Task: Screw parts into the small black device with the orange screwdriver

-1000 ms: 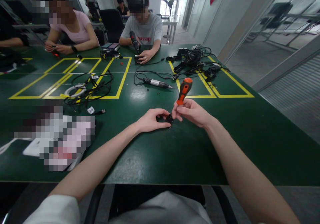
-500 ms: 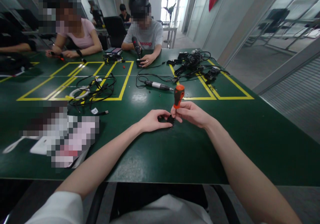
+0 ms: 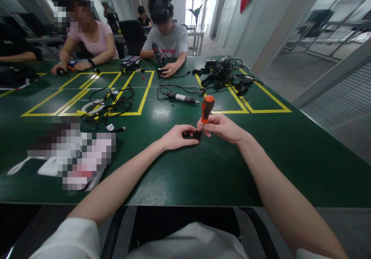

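Observation:
A screwdriver (image 3: 208, 107) with an orange and dark grey handle stands nearly upright over the green table (image 3: 174, 181). My right hand (image 3: 222, 127) is closed on it low down, fingers pinched about the shaft just under the handle. Beneath it, a small black part (image 3: 197, 135) rests on the tabletop, gripped between the thumb and fingers of my left hand (image 3: 179, 137). The screwdriver's tip is hidden by my fingers, so I cannot tell whether it touches the part. My two hands are close together, the right one slightly farther back.
Beyond my hands lies a black and silver electric screwdriver (image 3: 182, 98) with its cord. Tangled black cables (image 3: 223, 73) are heaped at the back right, more cables (image 3: 108, 102) at the left. Blurred flat items (image 3: 89, 160) lie front left. Across the table a person (image 3: 166, 39) works with a power tool.
The screwdriver's handle has turned and leans slightly more to the right. Both hands keep their hold. The whole view has shifted a little. A person at the back left has moved their hands.

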